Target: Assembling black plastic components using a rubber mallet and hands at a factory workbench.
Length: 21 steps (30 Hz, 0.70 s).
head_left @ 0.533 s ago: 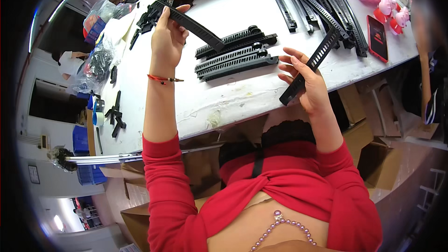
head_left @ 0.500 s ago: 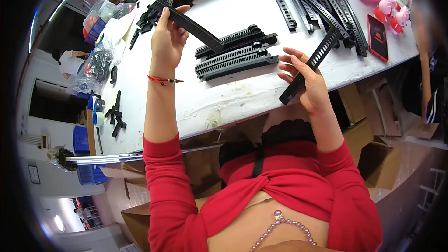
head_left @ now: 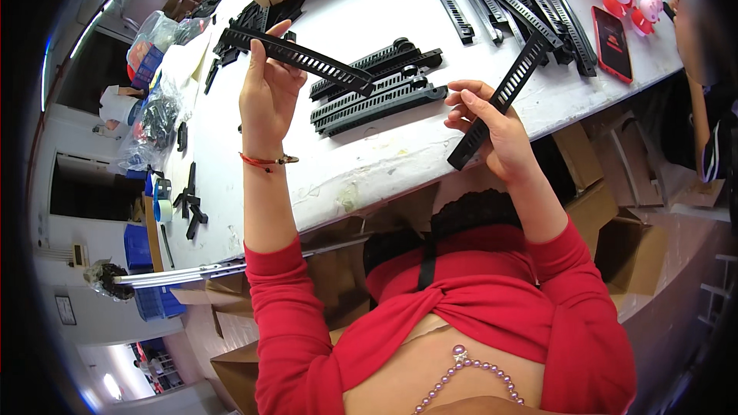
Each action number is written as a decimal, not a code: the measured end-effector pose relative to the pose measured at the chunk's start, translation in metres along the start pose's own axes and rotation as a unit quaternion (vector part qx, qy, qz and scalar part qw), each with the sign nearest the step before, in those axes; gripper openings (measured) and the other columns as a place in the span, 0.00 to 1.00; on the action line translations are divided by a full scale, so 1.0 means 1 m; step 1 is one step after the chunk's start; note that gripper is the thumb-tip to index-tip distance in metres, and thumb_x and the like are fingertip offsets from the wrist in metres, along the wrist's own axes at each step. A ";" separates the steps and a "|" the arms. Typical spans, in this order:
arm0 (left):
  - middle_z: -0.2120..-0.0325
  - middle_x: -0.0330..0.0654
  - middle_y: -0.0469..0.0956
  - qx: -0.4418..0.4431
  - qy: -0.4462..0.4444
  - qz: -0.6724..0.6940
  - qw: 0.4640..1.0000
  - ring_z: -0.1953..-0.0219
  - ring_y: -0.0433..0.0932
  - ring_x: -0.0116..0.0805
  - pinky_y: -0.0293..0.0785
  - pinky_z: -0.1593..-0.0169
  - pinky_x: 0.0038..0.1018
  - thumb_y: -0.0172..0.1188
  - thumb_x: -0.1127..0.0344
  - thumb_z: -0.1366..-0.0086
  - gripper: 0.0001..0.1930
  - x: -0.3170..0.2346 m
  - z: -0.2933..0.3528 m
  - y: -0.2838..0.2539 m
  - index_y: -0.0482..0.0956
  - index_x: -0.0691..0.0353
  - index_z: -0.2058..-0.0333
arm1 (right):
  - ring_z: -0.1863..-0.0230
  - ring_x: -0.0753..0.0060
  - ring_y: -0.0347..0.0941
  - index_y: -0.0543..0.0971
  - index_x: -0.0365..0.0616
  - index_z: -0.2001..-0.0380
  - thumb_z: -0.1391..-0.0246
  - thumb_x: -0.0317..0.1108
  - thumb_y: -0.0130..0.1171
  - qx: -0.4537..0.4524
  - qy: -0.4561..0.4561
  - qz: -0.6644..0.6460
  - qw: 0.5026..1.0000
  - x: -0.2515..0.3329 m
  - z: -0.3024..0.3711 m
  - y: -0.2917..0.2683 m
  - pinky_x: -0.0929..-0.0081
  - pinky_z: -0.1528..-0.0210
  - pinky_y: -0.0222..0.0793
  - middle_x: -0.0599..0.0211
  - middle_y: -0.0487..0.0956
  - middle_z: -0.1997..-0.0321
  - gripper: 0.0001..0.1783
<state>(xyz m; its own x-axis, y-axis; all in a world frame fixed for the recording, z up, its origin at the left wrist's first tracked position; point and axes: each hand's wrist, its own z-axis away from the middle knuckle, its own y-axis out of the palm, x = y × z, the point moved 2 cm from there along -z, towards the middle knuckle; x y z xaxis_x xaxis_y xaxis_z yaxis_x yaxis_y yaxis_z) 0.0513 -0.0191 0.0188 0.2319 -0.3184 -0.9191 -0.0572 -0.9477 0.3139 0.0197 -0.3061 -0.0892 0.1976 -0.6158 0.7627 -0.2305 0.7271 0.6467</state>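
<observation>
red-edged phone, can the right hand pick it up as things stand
Probably not: the right hand holds a slotted black strip, which likely gets in the way of picking up the phone.

That wide fisheye camera, worn on the head as the left one of a side-by-side pair, peers steeply down past the long red fabric sleeves [head_left: 288, 323], near enough that the bare left hand [head_left: 269, 96] and the bare right hand [head_left: 496, 131] both show clearly around mid-view. It faces forward over the scuffed white worktop [head_left: 400, 142], whose near edge slants up rightward, while the pale wall [head_left: 115, 315] past its left edge bends toward a dark rim.
</observation>
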 end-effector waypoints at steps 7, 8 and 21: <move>0.59 0.45 0.79 0.056 0.040 -0.019 0.997 0.58 0.81 0.34 0.77 0.49 0.30 0.54 0.75 0.31 0.14 0.014 0.010 -0.018 0.73 0.64 0.47 | 0.62 0.78 0.76 0.76 0.39 0.49 0.34 0.35 0.53 0.010 0.014 -0.004 1.000 0.000 -0.001 0.001 0.75 0.52 0.74 0.67 0.78 0.60 0.15; 0.58 0.47 0.79 0.054 0.035 -0.032 0.997 0.54 0.81 0.37 0.78 0.45 0.31 0.55 0.78 0.33 0.14 0.019 0.012 -0.020 0.75 0.64 0.50 | 0.62 0.79 0.76 0.76 0.38 0.49 0.34 0.35 0.53 0.013 0.018 -0.010 1.000 0.000 -0.001 0.001 0.76 0.52 0.74 0.67 0.78 0.60 0.15; 0.55 0.49 0.80 0.001 -0.072 -0.130 0.989 0.48 0.79 0.37 0.73 0.41 0.28 0.63 0.77 0.38 0.15 0.053 0.019 -0.040 0.77 0.71 0.52 | 0.82 0.88 0.57 0.71 0.34 0.51 0.31 0.55 0.44 0.062 0.047 -0.049 0.996 0.004 -0.006 0.005 0.86 0.78 0.61 0.77 0.65 0.79 0.29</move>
<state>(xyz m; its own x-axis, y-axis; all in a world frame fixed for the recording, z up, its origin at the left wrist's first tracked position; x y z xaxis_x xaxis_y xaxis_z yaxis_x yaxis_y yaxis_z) 0.0475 0.0019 -0.0473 0.0990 -0.0643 -0.9930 -0.0151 -0.9979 0.0631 0.0251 -0.3028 -0.0833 0.3116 -0.6462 0.6967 -0.3198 0.6191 0.7173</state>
